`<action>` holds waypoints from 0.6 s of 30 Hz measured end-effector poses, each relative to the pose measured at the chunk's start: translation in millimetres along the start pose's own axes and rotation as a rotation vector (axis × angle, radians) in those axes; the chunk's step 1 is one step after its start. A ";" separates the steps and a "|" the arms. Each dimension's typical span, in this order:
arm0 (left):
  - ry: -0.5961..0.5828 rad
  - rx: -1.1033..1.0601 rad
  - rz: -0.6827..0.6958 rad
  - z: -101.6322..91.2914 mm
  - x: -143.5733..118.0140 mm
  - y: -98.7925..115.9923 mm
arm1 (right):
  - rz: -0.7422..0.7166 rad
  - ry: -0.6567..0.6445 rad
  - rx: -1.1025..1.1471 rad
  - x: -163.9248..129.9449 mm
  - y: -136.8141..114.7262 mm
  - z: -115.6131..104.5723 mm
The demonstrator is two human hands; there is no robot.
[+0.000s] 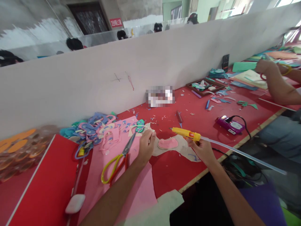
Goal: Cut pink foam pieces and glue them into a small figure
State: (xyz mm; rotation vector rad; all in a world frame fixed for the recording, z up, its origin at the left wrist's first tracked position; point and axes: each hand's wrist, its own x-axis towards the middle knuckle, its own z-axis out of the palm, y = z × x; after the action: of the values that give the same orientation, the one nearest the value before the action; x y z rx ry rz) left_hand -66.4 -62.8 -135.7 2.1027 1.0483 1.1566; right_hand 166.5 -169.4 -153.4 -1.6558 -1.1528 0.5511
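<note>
My right hand (202,150) is wrapped round a yellow hot glue gun (185,133), its nozzle pointing left. A long translucent glue stick (244,153) runs out of the gun's back end. Below the nozzle lies a pale fabric piece (162,151) with a pink oval foam piece (168,143) on it. My left hand (147,146) is closed at the left end of the fabric; a thin whitish strand seems to run from its fingers, but what they pinch is unclear. Yellow-and-orange-handled scissors (118,160) lie left of that hand on a pink foam sheet (138,188).
Foam cut-outs (94,127) are heaped at the left. An awl-like tool (179,117) lies beyond the glue gun. Toward the right are a purple device (230,125) with a cord and a brown tray (204,86). A co-worker's arm (277,81) reaches in at far right.
</note>
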 end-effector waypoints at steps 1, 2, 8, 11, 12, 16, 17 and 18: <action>0.008 -0.014 -0.026 0.5 -0.3 -0.3 | -0.002 -0.001 -0.004 0.2 0.5 0.0; 0.011 -0.032 -0.044 0.9 -0.6 -0.6 | 0.000 -0.003 -0.007 0.3 0.8 0.0; -0.043 -0.077 -0.089 2.9 -0.7 -1.8 | 0.028 -0.011 -0.004 0.1 0.4 0.0; -0.065 -0.069 -0.136 3.2 -0.4 -3.9 | 0.022 -0.006 -0.010 0.0 1.1 0.3; -0.067 -0.061 -0.152 3.2 -0.5 -4.5 | 0.013 -0.001 -0.014 -0.1 1.2 0.3; -0.115 0.002 -0.190 2.2 -1.4 -4.9 | -0.015 -0.001 -0.021 -0.5 -0.2 -0.3; -0.125 0.017 -0.183 1.9 -1.6 -4.5 | -0.018 -0.006 -0.019 -0.7 -0.8 -0.4; -0.123 0.031 -0.167 1.6 -1.7 -4.0 | -0.021 -0.011 -0.017 -0.8 -1.1 -0.5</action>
State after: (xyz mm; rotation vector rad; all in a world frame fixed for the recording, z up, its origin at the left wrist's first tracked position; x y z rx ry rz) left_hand -67.1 -62.1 -140.2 2.0371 1.1654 0.9253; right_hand 166.0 -170.3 -152.3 -1.6551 -1.1852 0.5389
